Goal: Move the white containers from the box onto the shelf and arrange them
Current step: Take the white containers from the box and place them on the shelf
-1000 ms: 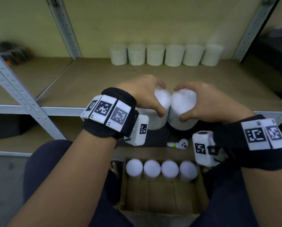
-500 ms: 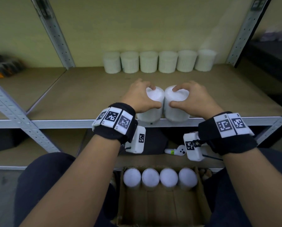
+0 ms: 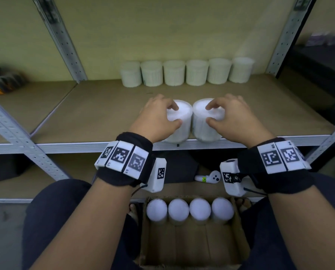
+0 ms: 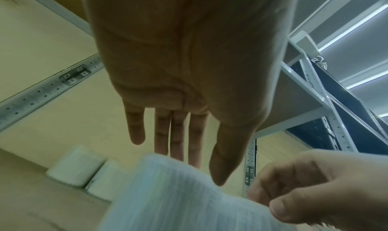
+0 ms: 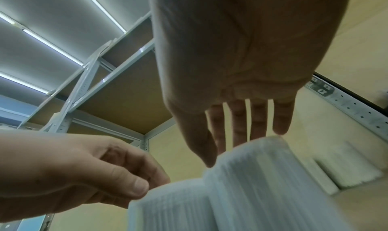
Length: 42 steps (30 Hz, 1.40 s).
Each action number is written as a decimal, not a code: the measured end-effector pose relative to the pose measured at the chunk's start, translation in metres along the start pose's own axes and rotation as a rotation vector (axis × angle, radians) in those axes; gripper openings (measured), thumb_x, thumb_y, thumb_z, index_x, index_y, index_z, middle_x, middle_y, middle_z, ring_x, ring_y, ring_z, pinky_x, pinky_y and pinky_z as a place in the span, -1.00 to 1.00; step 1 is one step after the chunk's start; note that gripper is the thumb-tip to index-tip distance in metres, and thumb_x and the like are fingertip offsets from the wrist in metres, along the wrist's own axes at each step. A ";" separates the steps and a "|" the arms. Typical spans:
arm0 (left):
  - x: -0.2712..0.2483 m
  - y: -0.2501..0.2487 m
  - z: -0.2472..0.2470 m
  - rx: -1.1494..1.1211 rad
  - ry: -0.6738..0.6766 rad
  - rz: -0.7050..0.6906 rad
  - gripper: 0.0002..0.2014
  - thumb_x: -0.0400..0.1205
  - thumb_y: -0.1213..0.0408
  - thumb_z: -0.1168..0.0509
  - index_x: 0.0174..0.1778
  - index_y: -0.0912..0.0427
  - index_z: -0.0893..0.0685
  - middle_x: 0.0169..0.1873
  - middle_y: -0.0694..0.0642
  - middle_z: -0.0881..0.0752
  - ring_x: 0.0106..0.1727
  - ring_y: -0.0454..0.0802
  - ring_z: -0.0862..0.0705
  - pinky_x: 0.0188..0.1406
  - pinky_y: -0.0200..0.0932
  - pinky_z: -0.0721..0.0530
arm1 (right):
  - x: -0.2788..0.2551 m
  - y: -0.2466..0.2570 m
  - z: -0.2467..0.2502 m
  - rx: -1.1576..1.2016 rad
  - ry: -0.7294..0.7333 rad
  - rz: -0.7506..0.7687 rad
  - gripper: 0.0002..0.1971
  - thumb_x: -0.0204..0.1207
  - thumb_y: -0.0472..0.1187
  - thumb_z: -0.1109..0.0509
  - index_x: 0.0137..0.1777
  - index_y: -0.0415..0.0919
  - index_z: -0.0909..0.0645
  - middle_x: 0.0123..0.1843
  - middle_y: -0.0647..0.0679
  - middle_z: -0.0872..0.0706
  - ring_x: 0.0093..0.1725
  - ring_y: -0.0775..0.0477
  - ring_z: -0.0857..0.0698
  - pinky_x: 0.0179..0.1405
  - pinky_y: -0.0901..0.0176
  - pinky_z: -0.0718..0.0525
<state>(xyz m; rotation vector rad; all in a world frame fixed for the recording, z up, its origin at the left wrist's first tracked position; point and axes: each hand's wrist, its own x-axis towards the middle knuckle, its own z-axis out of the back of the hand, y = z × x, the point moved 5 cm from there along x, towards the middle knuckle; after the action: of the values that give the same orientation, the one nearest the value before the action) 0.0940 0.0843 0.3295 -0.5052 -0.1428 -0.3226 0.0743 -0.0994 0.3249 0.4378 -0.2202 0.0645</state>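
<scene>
Two white ribbed containers stand side by side, touching, at the front edge of the shelf [image 3: 104,114]. My left hand [image 3: 174,114] grips the left container [image 3: 180,131] from above, fingers over the far rim and thumb on the near rim. My right hand [image 3: 210,114] holds the right container [image 3: 203,131] the same way. The wrist views show each hand, left [image 4: 198,170] and right [image 5: 235,151], arched over its blurred container [image 4: 178,201] [image 5: 262,176]. Several more containers [image 3: 186,75] stand in a row at the back. The cardboard box [image 3: 190,244] holds several others [image 3: 189,210].
Grey perforated uprights [image 3: 61,39] [image 3: 281,41] frame the shelf bay, and a metal rail [image 3: 75,147] runs along its front. A white controller [image 3: 209,177] lies on the lower shelf. Dark clutter [image 3: 3,82] sits in the left bay. My knees flank the box.
Both hands carried their containers forward from above the box onto the shelf's front edge. Since half a second ago the containers have stayed put and the fingers sit higher on the lids.
</scene>
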 end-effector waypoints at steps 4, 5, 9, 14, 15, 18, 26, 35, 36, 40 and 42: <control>-0.005 -0.004 -0.001 0.009 -0.001 -0.015 -0.74 0.59 0.26 -0.32 0.19 0.11 -0.68 0.20 0.04 -0.60 0.29 -0.03 -0.53 0.09 -0.32 -0.37 | 0.000 0.005 0.001 -0.036 0.028 0.024 -0.73 0.52 -0.24 -0.36 0.21 -0.10 -0.68 0.24 -0.05 -0.62 0.34 -0.07 -0.49 0.17 0.29 -0.34; -0.005 -0.004 -0.001 0.012 -0.008 -0.016 -0.74 0.60 0.29 -0.30 0.20 0.12 -0.68 0.21 0.05 -0.61 0.28 -0.03 -0.54 0.07 -0.32 -0.38 | 0.001 0.005 0.001 -0.035 0.021 0.020 -0.74 0.53 -0.25 -0.36 0.19 -0.10 -0.69 0.23 -0.05 -0.63 0.33 -0.06 -0.50 0.13 0.31 -0.33; -0.002 -0.005 -0.002 0.023 -0.024 -0.025 -0.75 0.61 0.32 -0.29 0.20 0.14 -0.69 0.21 0.07 -0.62 0.25 -0.01 -0.56 0.05 -0.31 -0.40 | 0.002 0.004 0.003 -0.010 0.001 0.003 -0.76 0.53 -0.26 -0.37 0.17 -0.11 -0.72 0.20 -0.05 -0.67 0.27 -0.02 -0.57 0.08 0.32 -0.40; 0.011 -0.009 -0.009 0.013 -0.021 -0.045 -0.76 0.61 0.32 -0.30 0.19 0.13 -0.69 0.21 0.07 -0.64 0.26 -0.01 -0.57 0.05 -0.33 -0.38 | 0.007 -0.008 0.005 0.016 -0.031 -0.052 -0.77 0.52 -0.26 -0.38 0.14 -0.09 -0.73 0.21 -0.04 -0.68 0.23 0.01 -0.60 0.08 0.33 -0.40; 0.016 -0.011 -0.011 0.009 -0.020 -0.055 -0.76 0.61 0.33 -0.30 0.19 0.13 -0.70 0.20 0.08 -0.65 0.27 -0.01 -0.57 0.07 -0.33 -0.39 | 0.009 -0.012 0.007 0.028 -0.041 -0.068 -0.77 0.52 -0.26 -0.38 0.14 -0.09 -0.73 0.22 -0.05 -0.69 0.21 0.01 -0.61 0.07 0.33 -0.42; 0.032 -0.021 -0.020 -0.009 -0.007 -0.077 -0.76 0.60 0.33 -0.31 0.17 0.13 -0.71 0.21 0.10 -0.66 0.26 0.02 -0.59 0.12 -0.27 -0.45 | 0.016 -0.028 0.012 0.039 -0.057 -0.115 -0.78 0.53 -0.26 -0.37 0.14 -0.09 -0.73 0.22 -0.07 -0.69 0.23 0.01 -0.61 0.08 0.35 -0.41; 0.104 -0.056 -0.061 -0.008 0.071 -0.119 -0.73 0.61 0.38 -0.28 0.22 0.15 -0.68 0.31 0.16 -0.63 0.27 0.08 -0.63 0.22 -0.14 -0.56 | 0.056 -0.084 0.025 0.046 -0.080 -0.220 -0.78 0.53 -0.29 -0.39 0.15 -0.19 -0.72 0.22 -0.14 -0.71 0.22 -0.09 -0.67 0.21 0.20 -0.56; 0.185 -0.087 -0.098 0.066 0.119 -0.217 -0.70 0.61 0.48 -0.21 0.21 0.18 -0.68 0.27 0.20 -0.64 0.25 0.14 -0.64 0.17 -0.17 -0.55 | 0.110 -0.135 0.041 -0.029 -0.090 -0.292 -0.80 0.53 -0.31 -0.41 0.12 -0.24 -0.74 0.21 -0.16 -0.72 0.20 -0.13 -0.67 0.06 0.27 -0.48; 0.193 -0.089 -0.101 0.063 0.123 -0.225 -0.70 0.61 0.49 -0.21 0.21 0.19 -0.68 0.26 0.20 -0.65 0.25 0.14 -0.65 0.20 -0.15 -0.57 | 0.116 -0.140 0.042 -0.034 -0.090 -0.297 -0.80 0.53 -0.31 -0.41 0.12 -0.24 -0.74 0.22 -0.16 -0.71 0.20 -0.13 -0.67 0.06 0.27 -0.48; 0.223 -0.092 -0.114 0.026 0.119 -0.221 -0.71 0.60 0.47 -0.22 0.19 0.19 -0.70 0.26 0.21 -0.66 0.22 0.13 -0.67 0.21 -0.14 -0.60 | 0.142 -0.160 0.044 -0.051 -0.097 -0.312 -0.84 0.52 -0.29 -0.43 0.06 -0.22 -0.75 0.18 -0.15 -0.72 0.15 -0.13 -0.69 0.09 0.20 -0.57; 0.235 -0.094 -0.119 0.010 0.115 -0.227 -0.70 0.60 0.48 -0.22 0.20 0.21 -0.70 0.25 0.20 -0.68 0.23 0.12 -0.67 0.22 -0.15 -0.59 | 0.153 -0.167 0.045 -0.064 -0.101 -0.308 -0.84 0.52 -0.29 -0.42 0.06 -0.21 -0.75 0.16 -0.13 -0.74 0.16 -0.13 -0.69 0.16 0.15 -0.61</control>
<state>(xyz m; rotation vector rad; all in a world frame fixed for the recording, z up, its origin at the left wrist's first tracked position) 0.2896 -0.1153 0.3188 -0.4604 -0.0894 -0.5711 0.2327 -0.2675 0.3300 0.4077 -0.2508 -0.2661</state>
